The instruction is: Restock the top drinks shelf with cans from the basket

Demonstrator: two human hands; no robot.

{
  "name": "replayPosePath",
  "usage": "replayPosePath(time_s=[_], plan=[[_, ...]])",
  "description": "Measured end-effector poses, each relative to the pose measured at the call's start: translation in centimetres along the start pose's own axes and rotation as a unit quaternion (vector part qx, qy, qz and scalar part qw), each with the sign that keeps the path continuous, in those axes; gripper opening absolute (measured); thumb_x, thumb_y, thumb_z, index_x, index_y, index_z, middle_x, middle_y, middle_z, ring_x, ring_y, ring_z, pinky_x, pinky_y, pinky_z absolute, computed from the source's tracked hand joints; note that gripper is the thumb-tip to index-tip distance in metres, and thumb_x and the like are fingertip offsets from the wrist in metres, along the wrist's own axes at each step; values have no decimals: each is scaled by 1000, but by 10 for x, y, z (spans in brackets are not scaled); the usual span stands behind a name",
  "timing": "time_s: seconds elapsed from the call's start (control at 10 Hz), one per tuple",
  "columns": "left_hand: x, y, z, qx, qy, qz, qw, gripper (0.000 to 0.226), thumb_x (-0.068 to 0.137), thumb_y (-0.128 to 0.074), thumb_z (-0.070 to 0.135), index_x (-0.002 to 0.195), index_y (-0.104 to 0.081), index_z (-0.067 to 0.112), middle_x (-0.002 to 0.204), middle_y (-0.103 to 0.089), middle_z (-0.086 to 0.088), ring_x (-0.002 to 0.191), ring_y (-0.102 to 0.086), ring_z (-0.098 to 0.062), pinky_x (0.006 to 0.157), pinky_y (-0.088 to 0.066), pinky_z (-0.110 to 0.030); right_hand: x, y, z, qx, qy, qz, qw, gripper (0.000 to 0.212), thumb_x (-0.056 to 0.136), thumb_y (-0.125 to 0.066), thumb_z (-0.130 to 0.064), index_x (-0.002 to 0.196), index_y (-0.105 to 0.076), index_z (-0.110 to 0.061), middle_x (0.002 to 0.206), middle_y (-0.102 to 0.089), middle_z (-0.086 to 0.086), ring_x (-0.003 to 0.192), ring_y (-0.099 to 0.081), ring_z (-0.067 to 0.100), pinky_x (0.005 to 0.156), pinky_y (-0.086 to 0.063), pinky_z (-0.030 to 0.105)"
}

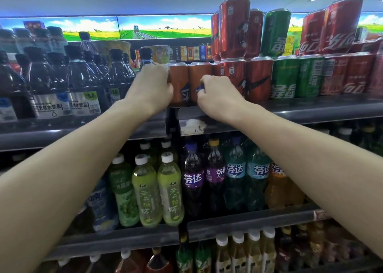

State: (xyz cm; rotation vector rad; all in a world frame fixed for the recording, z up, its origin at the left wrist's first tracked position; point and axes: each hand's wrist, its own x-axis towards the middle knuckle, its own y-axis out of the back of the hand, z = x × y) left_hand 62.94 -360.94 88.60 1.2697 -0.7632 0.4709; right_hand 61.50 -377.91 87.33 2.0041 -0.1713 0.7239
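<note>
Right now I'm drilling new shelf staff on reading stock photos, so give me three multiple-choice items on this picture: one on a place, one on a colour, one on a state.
1. Where do the two orange cans stand?
A. top shelf, front edge
B. bottom shelf
C. in a basket

2. What colour are the cans between the dark red ones and the cola ones?
A. blue
B. green
C. yellow

3. What is the left hand doing?
A. hanging idle
B. lying flat on the shelf
C. gripping an orange can

Answers:
1. A, they sit at the top shelf lip.
2. B, their sides are green.
3. C, its fingers wrap round the can's left side.
</note>
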Motion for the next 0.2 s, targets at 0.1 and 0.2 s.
replayPosePath(time_s=[0.1,0.2], plan=[[-29,35,7,-80,-50,70,993,16,99,-60,10,109,-72,7,105,-73,-9,89,-69,-20,85,-53,-27,-18,11,7,41,57,74,995,39,99,-44,-10,135,-58,-5,123,-66,13,108,-62,25,93,-53,30],[-72,72,15,-156,-76,123,977,19,100,-65,16,118,-71,13,106,-72,4,90,-69,0,80,-55,-10,-44,34,12,145,91,133,976,34,103,-49,-12,135,-60,-12,110,-68,-5,101,-64,8,82,-49,8]])
